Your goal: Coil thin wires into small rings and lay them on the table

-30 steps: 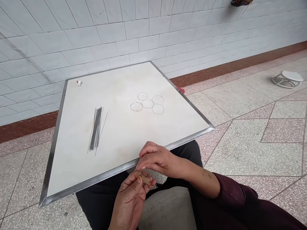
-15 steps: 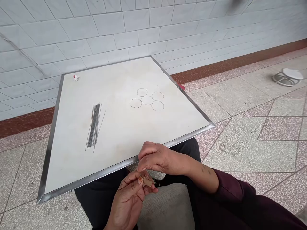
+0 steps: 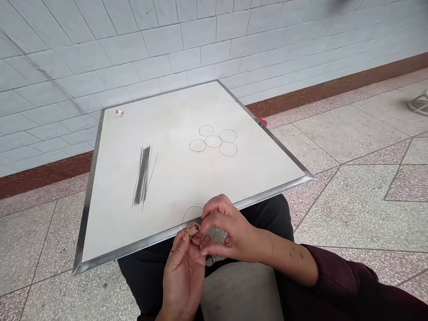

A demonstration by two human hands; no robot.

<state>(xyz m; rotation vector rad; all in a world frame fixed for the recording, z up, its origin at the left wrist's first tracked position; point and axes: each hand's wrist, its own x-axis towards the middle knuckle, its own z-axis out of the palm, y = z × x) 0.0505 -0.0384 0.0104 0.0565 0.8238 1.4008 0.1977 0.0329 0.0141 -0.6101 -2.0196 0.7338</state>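
Observation:
My left hand [image 3: 183, 276] is low at the board's near edge, its fingertips pinching a small tan piece [image 3: 193, 230]. A thin wire bent into a loop [image 3: 192, 207] comes from that piece and rises over the metal frame. My right hand [image 3: 230, 229] curls in just above, its fingers closed on the wire close to my left fingers. Both hands are far from a bundle of thin dark wires [image 3: 143, 176] lying on the white board [image 3: 174, 111]. Several pencilled circles [image 3: 213, 141] are drawn on the board.
The board rests on my dark-trousered lap [image 3: 267, 218], with a grey cushion [image 3: 240, 294] below. A small red-and-white object [image 3: 119, 113] sits at its far corner. Something red [image 3: 263, 121] shows behind the right edge. Speckled floor tiles and a white tiled wall surround it.
The wire now forms a larger loop standing above the board's edge. My right hand has shifted its fingers lower on the wire. The whole view has moved slightly, with the board further right.

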